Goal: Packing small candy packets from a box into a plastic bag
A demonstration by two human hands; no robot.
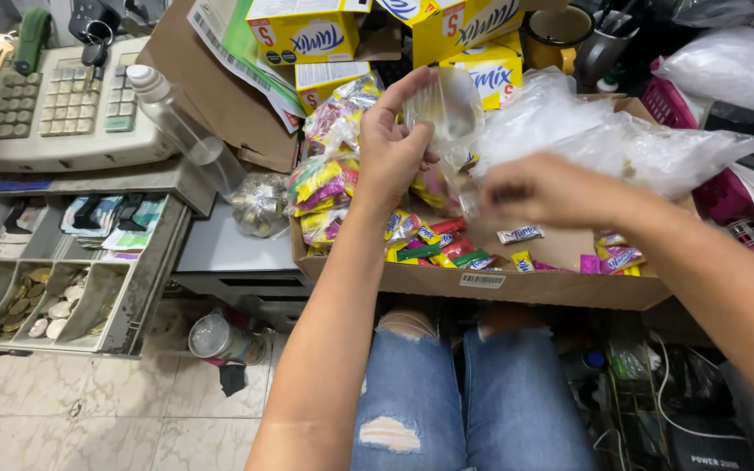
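While the left hand [392, 148] is raised over the cardboard box [517, 283], its fingers [412, 92] pinch the top edge of a small clear plastic bag [447, 109], which hangs at about 1 o'clock from the palm. Right hand [538, 187] sits at 3 o'clock of the left (motion-blurred; its finger spread cannot be told) near the bag's lower end. Wrapped candies [434, 244] lie loose in the box below. An open cash drawer [45, 288] with coins [32, 301] stands at 9 o'clock.
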